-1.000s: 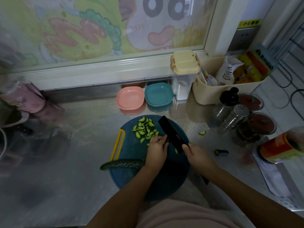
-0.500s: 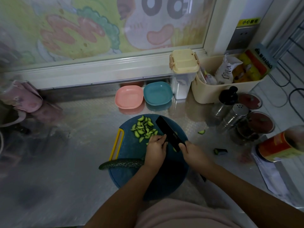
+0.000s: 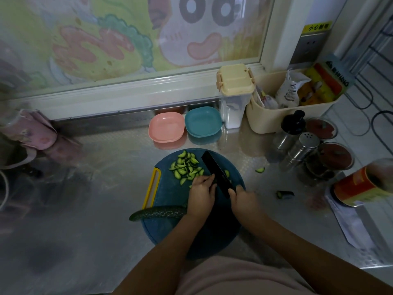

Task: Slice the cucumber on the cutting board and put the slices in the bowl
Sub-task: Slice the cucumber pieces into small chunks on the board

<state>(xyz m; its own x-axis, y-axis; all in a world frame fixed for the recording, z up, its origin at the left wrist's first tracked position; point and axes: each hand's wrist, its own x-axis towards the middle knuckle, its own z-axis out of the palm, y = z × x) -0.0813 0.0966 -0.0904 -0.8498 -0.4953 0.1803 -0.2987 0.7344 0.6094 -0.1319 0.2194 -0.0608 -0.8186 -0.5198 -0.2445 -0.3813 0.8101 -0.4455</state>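
A round dark-blue cutting board (image 3: 170, 194) with a yellow handle lies on the steel counter. A pile of green cucumber slices (image 3: 186, 167) sits on its far part. A long piece of cucumber (image 3: 158, 212) lies across its left edge. My left hand (image 3: 201, 194) is curled over a cucumber piece hidden beneath it, fingertips against the blade. My right hand (image 3: 244, 201) grips the handle of a black knife (image 3: 215, 171), whose blade points away from me. A pink bowl (image 3: 166, 127) and a teal bowl (image 3: 203, 122) stand behind the board.
A clear canister with a cream lid (image 3: 234, 96) and a cream bin of packets (image 3: 293, 103) stand at the back right. Shakers and jars (image 3: 308, 150) and an orange tin (image 3: 359, 186) crowd the right. Cucumber scraps (image 3: 285, 194) lie on the counter.
The knife and both hands have stayed at the same spot on the board, with only slight shifts. The slice pile and the long cucumber piece have not moved.
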